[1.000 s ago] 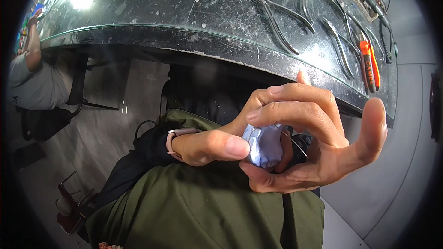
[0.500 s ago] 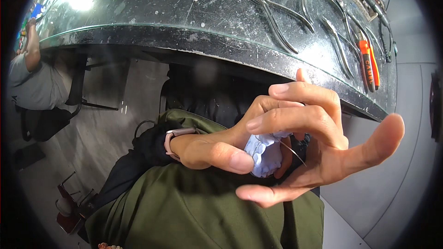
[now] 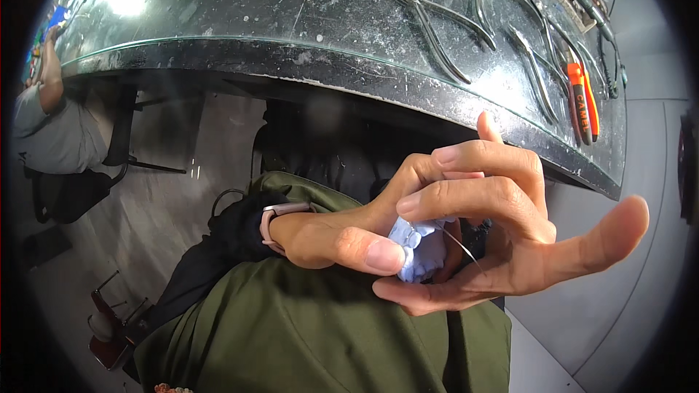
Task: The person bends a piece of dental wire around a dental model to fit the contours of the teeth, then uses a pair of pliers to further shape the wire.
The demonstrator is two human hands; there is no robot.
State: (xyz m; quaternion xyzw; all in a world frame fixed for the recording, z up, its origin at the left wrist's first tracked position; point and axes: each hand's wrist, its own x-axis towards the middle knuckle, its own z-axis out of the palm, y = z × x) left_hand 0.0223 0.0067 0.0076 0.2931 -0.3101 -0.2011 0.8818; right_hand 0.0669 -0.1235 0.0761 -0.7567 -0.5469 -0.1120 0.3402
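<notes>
Over my lap I hold a pale blue dental cast with a thin metal wire sticking out to its right. My left hand, with a pink-banded watch at the wrist, grips it, thumb pressed on the left side of the teeth. My right hand curls over and around the cast from the right: two fingers arch above it, the thumb lies along its lower edge, and one finger points out to the right. Part of the cast and wire is hidden under my fingers.
A dark, scuffed glass-topped bench bears several steel pliers, orange-handled pliers and a handheld tool with cable. Another person sits at the far left. A small red stool stands at the lower left, on the floor.
My right hand has shifted slightly right and down, its outer finger stretching further out. Its thumb dropped away from the cast, then came back up. The cast has turned and moved slightly right and down.
</notes>
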